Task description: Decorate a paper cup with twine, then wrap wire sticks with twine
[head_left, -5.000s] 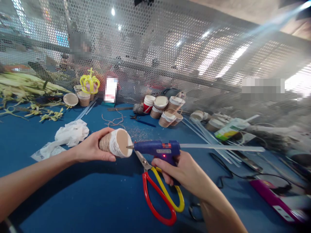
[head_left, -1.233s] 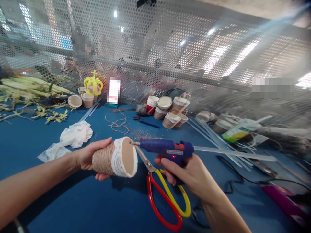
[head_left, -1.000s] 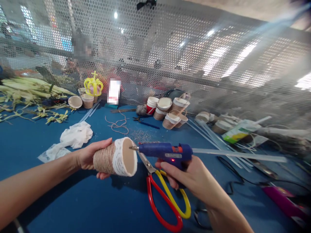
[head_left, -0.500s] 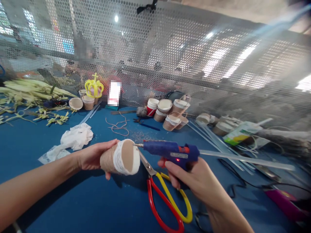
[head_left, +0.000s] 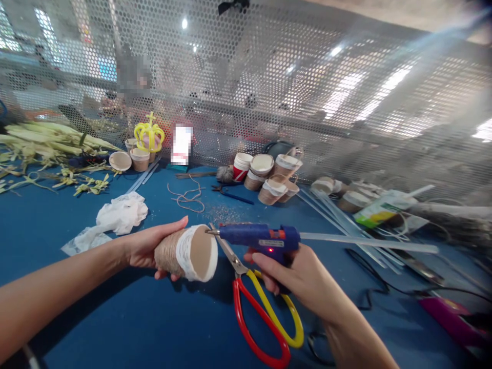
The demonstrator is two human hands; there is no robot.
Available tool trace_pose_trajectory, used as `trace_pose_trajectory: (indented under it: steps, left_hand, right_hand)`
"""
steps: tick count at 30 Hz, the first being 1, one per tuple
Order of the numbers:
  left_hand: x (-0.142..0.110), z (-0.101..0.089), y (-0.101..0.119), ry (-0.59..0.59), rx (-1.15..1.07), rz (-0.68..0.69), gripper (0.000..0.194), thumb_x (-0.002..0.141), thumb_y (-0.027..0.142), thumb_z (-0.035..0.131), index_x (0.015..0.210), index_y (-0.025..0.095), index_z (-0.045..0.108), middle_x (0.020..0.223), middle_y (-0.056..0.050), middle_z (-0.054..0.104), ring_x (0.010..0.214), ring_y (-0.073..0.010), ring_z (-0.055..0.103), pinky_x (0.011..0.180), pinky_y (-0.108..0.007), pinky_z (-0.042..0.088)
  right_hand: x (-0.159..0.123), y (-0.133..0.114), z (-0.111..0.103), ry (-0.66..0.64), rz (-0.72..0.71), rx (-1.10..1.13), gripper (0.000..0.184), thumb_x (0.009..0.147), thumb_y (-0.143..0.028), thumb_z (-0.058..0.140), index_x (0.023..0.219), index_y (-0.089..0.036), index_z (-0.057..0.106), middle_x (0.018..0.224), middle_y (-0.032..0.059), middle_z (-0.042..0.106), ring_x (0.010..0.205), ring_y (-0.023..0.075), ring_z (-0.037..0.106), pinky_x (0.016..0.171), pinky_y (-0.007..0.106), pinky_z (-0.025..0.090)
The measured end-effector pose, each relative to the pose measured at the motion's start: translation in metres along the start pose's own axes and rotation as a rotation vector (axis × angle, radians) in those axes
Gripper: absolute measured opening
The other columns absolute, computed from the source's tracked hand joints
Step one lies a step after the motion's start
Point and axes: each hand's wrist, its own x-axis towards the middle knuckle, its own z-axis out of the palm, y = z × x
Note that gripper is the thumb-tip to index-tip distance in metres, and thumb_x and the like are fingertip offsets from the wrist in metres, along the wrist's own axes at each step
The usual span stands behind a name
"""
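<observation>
My left hand is closed round a paper cup wrapped in twine, with a white lace band near its rim. The cup lies tilted, its open mouth turned to the right. My right hand grips a blue hot glue gun by its handle, and a red light glows on it. A long clear glue stick sticks out of the gun's back. The metal nozzle is at the cup's rim; whether it touches I cannot tell. Scissors with red and yellow handles lie on the table beneath the gun.
White crumpled fabric lies left, near dried husks. Behind are a yellow crown-shaped piece, wire cutters and several wrapped cups. Glue sticks and a black cord lie right. A perforated metal screen stands at the back.
The glue gun has moved a little to the left in my right hand. The cup has shifted slightly left and turned a bit, with my left fingers settling differently round it.
</observation>
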Motion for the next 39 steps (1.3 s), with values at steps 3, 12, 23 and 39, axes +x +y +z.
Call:
trace_pose_trajectory:
  steps: [3, 12, 23, 39]
  left_hand:
    - [-0.002, -0.001, 0.002, 0.049, 0.003, 0.053, 0.062, 0.08, 0.058, 0.027, 0.094, 0.006, 0.057, 0.062, -0.011, 0.065, 0.044, -0.0149, 0.06, 0.027, -0.015, 0.039]
    - [-0.002, 0.0, 0.007, 0.098, -0.193, 0.364, 0.046, 0.078, 0.045, 0.047, 0.114, 0.016, 0.042, 0.093, -0.009, 0.062, 0.076, -0.0193, 0.063, 0.066, -0.029, 0.052]
    - [0.001, 0.003, 0.0, 0.137, 0.03, 0.305, 0.066, 0.075, 0.065, 0.028, 0.094, 0.009, 0.056, 0.063, -0.007, 0.062, 0.046, -0.0114, 0.055, 0.038, -0.019, 0.038]
    - [-0.011, 0.02, 0.005, 0.282, 0.615, 0.492, 0.056, 0.055, 0.028, 0.074, 0.1, 0.016, 0.043, 0.086, -0.002, 0.053, 0.073, -0.0138, 0.052, 0.063, -0.024, 0.042]
  right_hand:
    - [-0.001, -0.001, 0.0, -0.014, 0.003, -0.013, 0.027, 0.072, -0.041, 0.057, 0.066, -0.015, 0.06, 0.041, -0.003, 0.051, 0.039, 0.0083, 0.046, 0.044, 0.022, 0.04]
    - [-0.007, -0.008, 0.006, 0.189, -0.081, 0.236, 0.025, 0.074, -0.038, 0.056, 0.074, -0.013, 0.061, 0.04, -0.0034, 0.049, 0.038, 0.0082, 0.043, 0.042, 0.021, 0.037]
    - [-0.002, -0.004, 0.017, 0.258, -0.045, 0.43, 0.03, 0.072, -0.041, 0.057, 0.073, -0.011, 0.06, 0.038, -0.0028, 0.046, 0.036, 0.0073, 0.038, 0.039, 0.021, 0.029]
    - [-0.001, 0.002, 0.014, 0.299, -0.11, 0.504, 0.021, 0.075, -0.036, 0.057, 0.082, -0.016, 0.058, 0.043, -0.0033, 0.049, 0.039, 0.0087, 0.041, 0.039, 0.021, 0.033]
